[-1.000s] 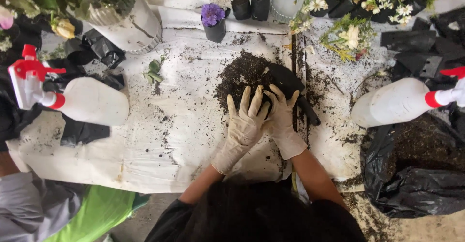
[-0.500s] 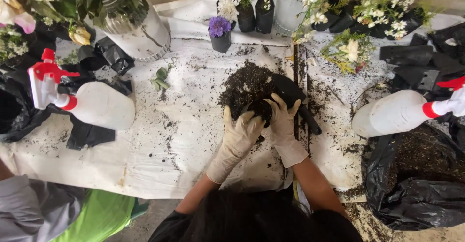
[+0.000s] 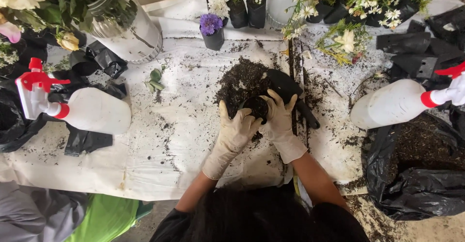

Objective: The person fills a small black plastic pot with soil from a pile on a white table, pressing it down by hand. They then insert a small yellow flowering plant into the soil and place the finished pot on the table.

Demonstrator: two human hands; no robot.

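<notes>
White spray bottles (image 3: 94,110) flank scattered flowers (image 3: 346,41) and a purple bloom (image 3: 210,24).

A small black pot (image 3: 255,107), full of dark soil, stands upright at the near edge of a soil pile (image 3: 242,80), maybe a soft bag, with gloved fingers (image 3: 273,107) around it.

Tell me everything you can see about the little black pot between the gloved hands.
The pot is small, round and black, apparently soft plastic like a nursery bag. It stands upright, mouth up, filled with dark soil. It sits at the near edge of the soil pile on the white sheet. The left hand cups its left side and the right hand its right, both in pale gloves. A black trowel lies just behind it.
</notes>
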